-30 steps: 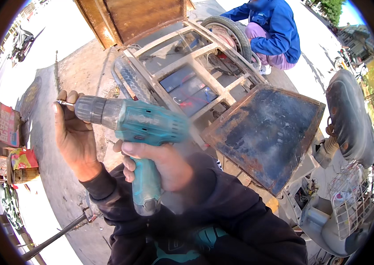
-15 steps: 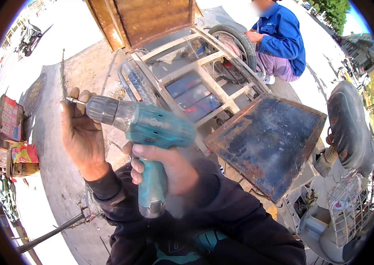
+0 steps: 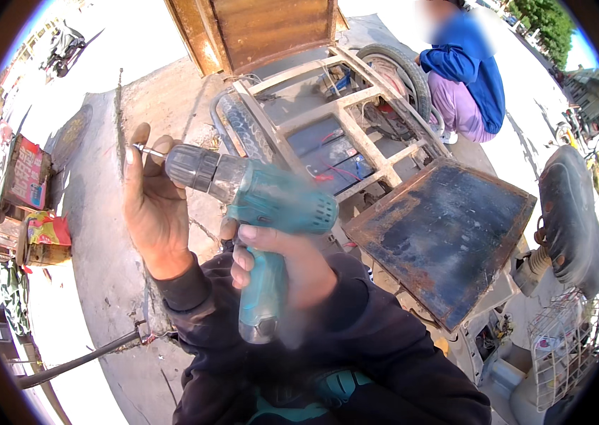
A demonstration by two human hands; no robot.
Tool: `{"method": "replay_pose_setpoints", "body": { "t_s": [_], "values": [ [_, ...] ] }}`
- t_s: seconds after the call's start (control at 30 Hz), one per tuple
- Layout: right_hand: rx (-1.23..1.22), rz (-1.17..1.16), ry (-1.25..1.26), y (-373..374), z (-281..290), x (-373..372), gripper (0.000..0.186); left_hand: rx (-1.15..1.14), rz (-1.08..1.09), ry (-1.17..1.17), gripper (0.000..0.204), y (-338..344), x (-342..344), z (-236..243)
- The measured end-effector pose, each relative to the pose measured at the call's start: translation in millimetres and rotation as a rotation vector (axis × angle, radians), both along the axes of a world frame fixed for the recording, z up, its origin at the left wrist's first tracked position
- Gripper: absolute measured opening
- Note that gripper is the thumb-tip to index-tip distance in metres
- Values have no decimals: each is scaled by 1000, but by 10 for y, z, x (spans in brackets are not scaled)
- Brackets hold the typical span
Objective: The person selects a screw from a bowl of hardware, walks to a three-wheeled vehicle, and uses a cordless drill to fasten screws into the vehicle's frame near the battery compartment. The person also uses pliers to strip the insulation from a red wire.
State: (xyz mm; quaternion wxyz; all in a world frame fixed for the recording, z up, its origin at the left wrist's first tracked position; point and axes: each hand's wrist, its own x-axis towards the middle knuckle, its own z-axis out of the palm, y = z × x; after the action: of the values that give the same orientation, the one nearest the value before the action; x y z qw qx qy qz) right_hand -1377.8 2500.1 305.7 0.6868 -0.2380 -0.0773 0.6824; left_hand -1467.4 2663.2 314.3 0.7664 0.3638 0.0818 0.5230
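Observation:
A teal cordless drill (image 3: 282, 198) with a black chuck lies tilted in front of my chest, its nose toward the left. My right hand (image 3: 289, 262) is wrapped round its grip, thumb across the upper part of the handle. A thin metal drill bit (image 3: 149, 151) sticks out of the chuck. Around its tip are the thumb and fingers of my left hand (image 3: 161, 219), palm turned up and partly behind the chuck. The chuck hides some of the left fingers.
Beyond the drill stands a vehicle frame (image 3: 306, 117) with batteries (image 3: 328, 156) and wheels. A rusty dark panel (image 3: 448, 237) lies right, near a black seat (image 3: 572, 219) and a wire basket (image 3: 565, 347). A person in blue (image 3: 466, 71) crouches at the far right.
Drill and both hands sit slightly farther right in the picture, along with the whole scene. My grip looks the same. The crouching person's hands have dropped out of sight behind the wheel.

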Motion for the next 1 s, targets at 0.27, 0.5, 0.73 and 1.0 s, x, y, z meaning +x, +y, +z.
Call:
{"method": "replay_pose_setpoints", "body": {
  "t_s": [0.27,0.5,0.73,1.0],
  "values": [
    [90,29,-12,-13,-98,32,31,-99,15,6,45,-69,34,111],
    [208,17,-19,-36,-124,58,35,-34,-113,71,55,94,-27,-78],
    [405,44,123,-233,-224,385,39,719,29,1068,39,390,-156,-983],
    [369,-102,146,-519,-133,690,36,862,-431,1462,29,140,-315,-3754]
  ]
}}
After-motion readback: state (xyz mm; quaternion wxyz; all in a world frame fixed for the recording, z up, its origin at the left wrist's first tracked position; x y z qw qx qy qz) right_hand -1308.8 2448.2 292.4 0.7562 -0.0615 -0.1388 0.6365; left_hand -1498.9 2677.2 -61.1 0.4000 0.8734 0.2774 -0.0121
